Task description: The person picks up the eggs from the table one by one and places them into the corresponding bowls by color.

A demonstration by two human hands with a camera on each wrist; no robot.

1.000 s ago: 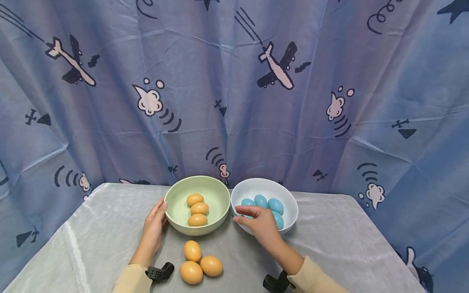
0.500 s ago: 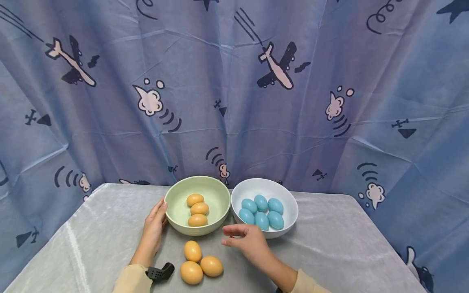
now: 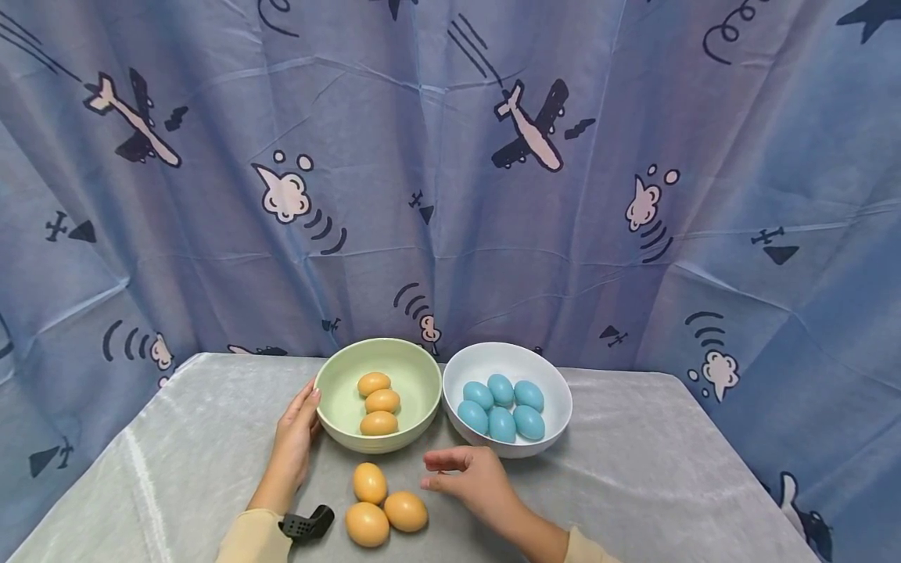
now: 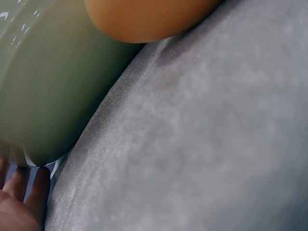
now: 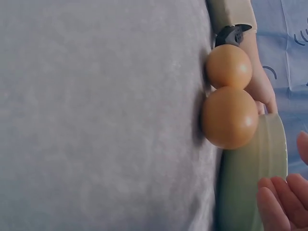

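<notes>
My left hand [image 3: 296,438] rests against the left side of a light green bowl [image 3: 415,391], thumb near its rim. In the left wrist view its fingers [image 4: 36,192] touch the lower outside of that bowl. Three yellow-orange eggs [image 3: 383,401] lie in a row inside. Three more orange eggs [image 3: 406,511] are clustered on the table in front of the bowl. Just right of these, my right hand [image 3: 475,481] hovers with thumb and fingers apart, nothing between them. The right wrist view shows its fingertips [image 5: 274,207] overlapping the green bowl.
A white bowl [image 3: 559,399] with several blue eggs [image 3: 501,424] stands right beside the green one. Grey cloth covers the table [image 3: 633,469]. Behind the bowls hangs a blue curtain [image 3: 450,195] with airplane prints. A black wrist device [image 3: 307,524] is on the left wrist.
My right hand has moved from over the white bowl down and toward me, to the right of the loose orange eggs. The left hand and the eggs stay put.
</notes>
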